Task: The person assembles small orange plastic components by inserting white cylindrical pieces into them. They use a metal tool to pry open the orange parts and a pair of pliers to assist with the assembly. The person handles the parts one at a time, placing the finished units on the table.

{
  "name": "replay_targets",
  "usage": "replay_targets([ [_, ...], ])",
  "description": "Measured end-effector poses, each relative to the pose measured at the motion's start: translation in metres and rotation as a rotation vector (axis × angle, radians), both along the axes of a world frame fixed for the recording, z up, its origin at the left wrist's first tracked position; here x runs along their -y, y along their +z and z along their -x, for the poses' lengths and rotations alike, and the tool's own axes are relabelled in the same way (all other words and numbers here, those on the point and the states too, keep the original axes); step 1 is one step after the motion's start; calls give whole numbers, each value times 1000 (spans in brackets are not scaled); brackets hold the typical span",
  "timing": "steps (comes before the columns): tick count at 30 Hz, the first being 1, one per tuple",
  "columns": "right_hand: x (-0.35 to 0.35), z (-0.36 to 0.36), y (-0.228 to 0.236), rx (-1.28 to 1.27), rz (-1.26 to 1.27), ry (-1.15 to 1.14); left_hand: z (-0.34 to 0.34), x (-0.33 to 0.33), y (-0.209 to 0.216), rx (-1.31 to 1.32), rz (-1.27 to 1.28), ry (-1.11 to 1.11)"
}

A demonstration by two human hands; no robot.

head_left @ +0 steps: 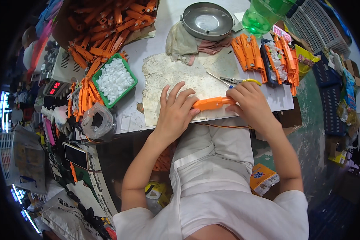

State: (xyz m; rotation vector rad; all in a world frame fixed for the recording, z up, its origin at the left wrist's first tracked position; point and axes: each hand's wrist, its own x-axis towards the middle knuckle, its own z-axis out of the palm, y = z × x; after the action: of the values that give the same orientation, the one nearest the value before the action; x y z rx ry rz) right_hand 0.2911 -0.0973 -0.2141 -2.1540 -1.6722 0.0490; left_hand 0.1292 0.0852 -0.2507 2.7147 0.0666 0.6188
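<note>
Orange casing (209, 104) lies between left hand (174, 115) and right hand (249, 103) (touching both).

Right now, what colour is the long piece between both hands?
Orange; the long piece shows best in the head view.

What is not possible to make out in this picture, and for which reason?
Head view:
Orange plastic casing, right end: covered by the right hand.
Casing's underside: facing away from the camera.
Green translucent container, top: cut off by the upper edge.
White pieces, exact shape: too small; lower ones lie buried in the green tray.
</note>
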Motion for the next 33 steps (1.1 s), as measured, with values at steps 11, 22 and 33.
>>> replay_targets([
  [11,11,71,-30,-1454,-943,-16,41,65,-5,184,357,76],
  [22,33,72,2,-1461,-625,1,42,81,-4,-148,934,-328],
  [33,130,21,-194,-910,-646,-1144,52,82,-13,41,1689,-182],
])
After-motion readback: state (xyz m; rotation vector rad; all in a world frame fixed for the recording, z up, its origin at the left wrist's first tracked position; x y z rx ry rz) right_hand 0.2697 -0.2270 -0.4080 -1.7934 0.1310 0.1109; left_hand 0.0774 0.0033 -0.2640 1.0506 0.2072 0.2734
